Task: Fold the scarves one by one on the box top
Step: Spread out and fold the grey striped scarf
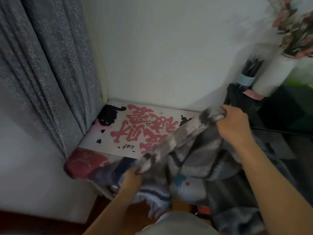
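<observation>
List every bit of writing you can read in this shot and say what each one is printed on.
"cat", in quote marks, small black handwriting, upside down from this view: on the white box top.
Large pink brush-style characters: also on the box top, upside down and partly covered by the grey scarf; I cannot read them reliably.
Red panel on the box's near side: faint marks, too blurred to read.
No other text is readable.

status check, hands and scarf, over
Both hands gripping grey scarf: left hand near end, right hand far end. Scarf stretched over box top. Nothing blocking.
</observation>
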